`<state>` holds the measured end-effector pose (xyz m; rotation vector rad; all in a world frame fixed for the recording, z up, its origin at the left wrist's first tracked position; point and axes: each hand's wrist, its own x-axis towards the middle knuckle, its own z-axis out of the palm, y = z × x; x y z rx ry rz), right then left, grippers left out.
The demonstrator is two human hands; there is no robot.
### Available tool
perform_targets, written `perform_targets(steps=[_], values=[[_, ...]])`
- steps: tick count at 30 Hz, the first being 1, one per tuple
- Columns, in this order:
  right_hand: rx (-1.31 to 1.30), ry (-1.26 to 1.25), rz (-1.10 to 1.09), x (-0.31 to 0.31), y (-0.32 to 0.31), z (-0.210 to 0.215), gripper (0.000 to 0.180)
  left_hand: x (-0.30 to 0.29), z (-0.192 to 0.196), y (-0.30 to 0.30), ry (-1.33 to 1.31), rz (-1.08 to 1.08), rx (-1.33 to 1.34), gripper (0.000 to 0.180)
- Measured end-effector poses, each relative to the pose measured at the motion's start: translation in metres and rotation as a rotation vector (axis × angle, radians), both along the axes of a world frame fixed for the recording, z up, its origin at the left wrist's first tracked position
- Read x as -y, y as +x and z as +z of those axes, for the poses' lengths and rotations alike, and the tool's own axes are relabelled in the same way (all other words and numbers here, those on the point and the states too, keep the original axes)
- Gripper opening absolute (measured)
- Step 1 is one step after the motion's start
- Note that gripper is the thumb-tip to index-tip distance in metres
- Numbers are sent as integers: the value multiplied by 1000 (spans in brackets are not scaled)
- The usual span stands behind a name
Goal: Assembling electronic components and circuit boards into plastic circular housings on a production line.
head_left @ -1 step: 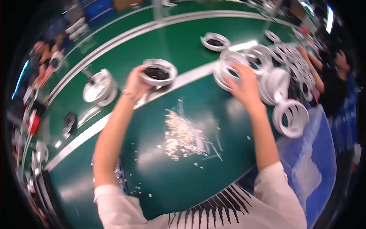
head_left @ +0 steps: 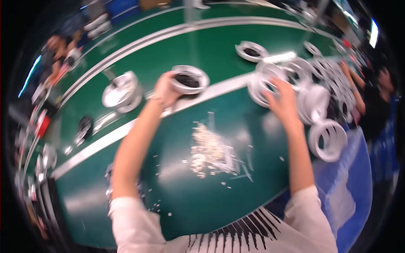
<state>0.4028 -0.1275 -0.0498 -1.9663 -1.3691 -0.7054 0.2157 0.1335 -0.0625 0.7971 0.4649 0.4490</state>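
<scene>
My left hand (head_left: 167, 91) is closed on the side of a round white plastic housing (head_left: 204, 81) with a dark inside, held just over the pale strip (head_left: 228, 88) along the work surface. Fingers apart, my right hand (head_left: 285, 103) reaches to a white ring-shaped housing (head_left: 254, 86) in a cluster on the right. Its fingertips overlap the ring's rim; blur hides whether they touch it. Between my forearms, a heap of small cream-coloured pieces (head_left: 204, 145) and thin clear strips (head_left: 230, 159) lies on the green table (head_left: 181, 211).
More white rings (head_left: 327, 145) crowd the right side, above a blue plastic bag (head_left: 358, 181). Another dark-centred housing (head_left: 242, 51) sits farther back. At left are a white round part (head_left: 134, 95) and a black disc (head_left: 85, 126). Co-workers' arms (head_left: 356, 86) show at both sides.
The whole scene sits slightly farther right and lower in the picture, as the view has turned a little left. Both hands keep nearly the same place relative to the parts.
</scene>
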Motion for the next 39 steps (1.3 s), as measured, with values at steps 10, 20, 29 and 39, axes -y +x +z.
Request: perform_targets(steps=[10,20,29,39], values=[[-272,-247,-158,-42,10,13,23,-24,-31,0,987,705,-490,48],[-423,-155,-110,-12,63,21,16,-95,39,-195,1717,954,-759,15],[14,-76,581,-41,-127,83,23,-185,-20,-286,1305,425,-1508,53],[50,-630,1158,-86,-209,2,33,-123,8,-300,1180,822,-892,24]])
